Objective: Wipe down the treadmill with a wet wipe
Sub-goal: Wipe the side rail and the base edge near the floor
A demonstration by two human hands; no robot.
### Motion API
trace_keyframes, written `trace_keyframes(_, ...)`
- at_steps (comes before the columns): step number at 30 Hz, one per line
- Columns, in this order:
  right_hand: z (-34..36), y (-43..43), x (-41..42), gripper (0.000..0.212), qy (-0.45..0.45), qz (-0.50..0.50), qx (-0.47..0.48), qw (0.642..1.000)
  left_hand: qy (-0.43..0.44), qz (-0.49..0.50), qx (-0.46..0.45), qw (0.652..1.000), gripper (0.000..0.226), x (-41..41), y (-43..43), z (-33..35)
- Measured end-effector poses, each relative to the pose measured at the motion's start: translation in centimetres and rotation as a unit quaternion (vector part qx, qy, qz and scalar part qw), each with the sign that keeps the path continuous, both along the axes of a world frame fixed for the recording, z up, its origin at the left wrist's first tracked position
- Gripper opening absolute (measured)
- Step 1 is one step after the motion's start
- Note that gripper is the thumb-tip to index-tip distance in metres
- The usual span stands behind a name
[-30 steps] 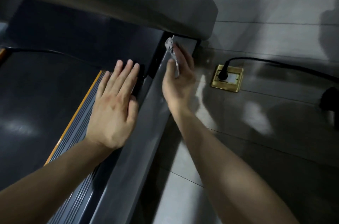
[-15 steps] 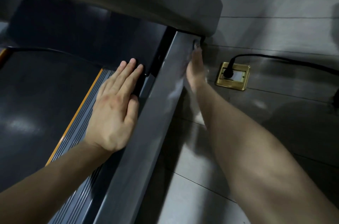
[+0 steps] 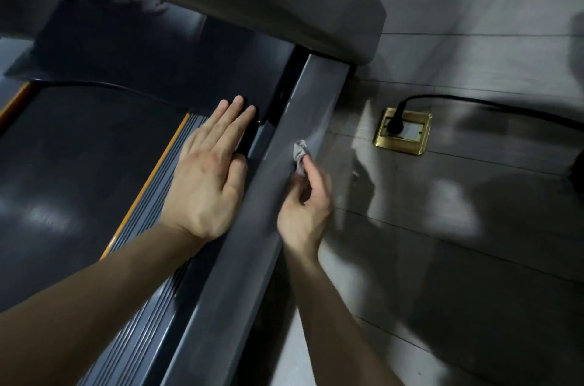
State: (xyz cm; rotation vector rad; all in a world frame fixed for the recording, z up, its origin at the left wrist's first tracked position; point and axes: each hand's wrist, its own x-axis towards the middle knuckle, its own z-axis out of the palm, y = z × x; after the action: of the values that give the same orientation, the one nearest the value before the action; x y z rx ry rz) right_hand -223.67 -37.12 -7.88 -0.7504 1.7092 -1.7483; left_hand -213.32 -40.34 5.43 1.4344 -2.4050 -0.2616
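Wipe [image 3: 299, 155], crumpled, lies against the treadmill rail [image 3: 249, 259], pinched by the right hand [image 3: 305, 215], which has slid back from the rail's far end. Its blurred fingers [image 3: 316, 178] half hide it. Left hand [image 3: 205, 183] stays flat on the ribbed strip [image 3: 151, 259].

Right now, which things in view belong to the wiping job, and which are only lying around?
For the job: wet wipe, pinched by the right hand against the grey side rail; left hand, flat on the ribbed foot strip; belt.
Only lying around: brass floor socket; black plug in it; cable across the floor.
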Motion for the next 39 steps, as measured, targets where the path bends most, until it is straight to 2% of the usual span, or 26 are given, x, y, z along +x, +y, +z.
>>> trace_keyframes(2,1.2,-0.3,-0.7,0.025,0.007,-0.015,0.013,1.000,0.004,0.003,-0.004,1.000,0.070,0.1,-0.1,-0.2)
trace_keyframes(5,3.3,-0.6,-3.0,0.023,0.035,0.016,0.056,0.998,0.021,0.015,-0.010,1.000,0.069,0.0,-0.1,-0.3)
trace_keyframes(7,5.5,-0.4,-4.5,0.022,0.094,0.028,0.030,0.995,0.024,0.060,-0.039,0.997,0.063,0.0,0.4,-0.3)
trace_keyframes(9,7.8,-0.6,-5.5,0.019,0.203,0.035,-0.003,0.979,-0.003,0.128,-0.089,0.988,0.050,-0.4,0.8,-0.1)
trace_keyframes(11,9.7,-1.6,-5.8,0.023,0.329,0.034,-0.044,0.943,-0.039,0.159,-0.095,0.982,0.041,-0.5,1.1,0.0)
trace_keyframes(14,12.1,-5.2,-5.4,0.036,0.522,0.104,-0.089,0.842,-0.028,0.093,-0.023,0.995,0.053,2.0,2.4,0.2)
trace_keyframes(16,13.3,-8.1,-5.7,0.038,0.591,0.144,-0.068,0.791,-0.042,0.057,-0.009,0.997,0.057,4.2,4.4,-0.2)
trace_keyframes(18,13.6,-9.7,-5.6,0.039,0.601,0.133,-0.025,0.788,-0.036,0.067,-0.024,0.997,0.054,5.2,6.1,-0.5)
trace_keyframes(20,12.6,-9.4,-4.9,0.049,0.574,0.105,-0.004,0.812,-0.020,0.086,-0.026,0.996,0.053,5.0,6.1,-0.3)
trace_keyframes(25,12.0,-6.1,-2.5,0.057,0.523,0.173,0.039,0.834,-0.031,0.087,-0.020,0.995,0.052,4.7,5.9,-0.2)
trace_keyframes(29,14.7,-9.1,-1.7,0.073,0.557,0.217,0.144,0.788,-0.028,0.090,-0.013,0.995,0.053,4.7,5.8,-0.2)
trace_keyframes(32,15.3,-10.0,-1.5,0.077,0.564,0.205,0.187,0.778,-0.022,0.093,-0.008,0.995,0.053,4.7,5.8,-0.2)
trace_keyframes(34,15.0,-8.3,-1.1,0.077,0.580,0.178,0.186,0.773,-0.022,0.092,-0.007,0.995,0.053,4.7,5.8,-0.2)
trace_keyframes(36,14.0,-6.4,-1.3,0.074,0.595,0.166,0.145,0.773,-0.021,0.091,-0.008,0.996,0.054,4.7,5.8,-0.1)
trace_keyframes(39,13.1,-7.2,-3.4,0.061,0.560,0.189,0.077,0.803,-0.014,0.083,-0.012,0.996,0.053,4.8,5.8,-0.2)
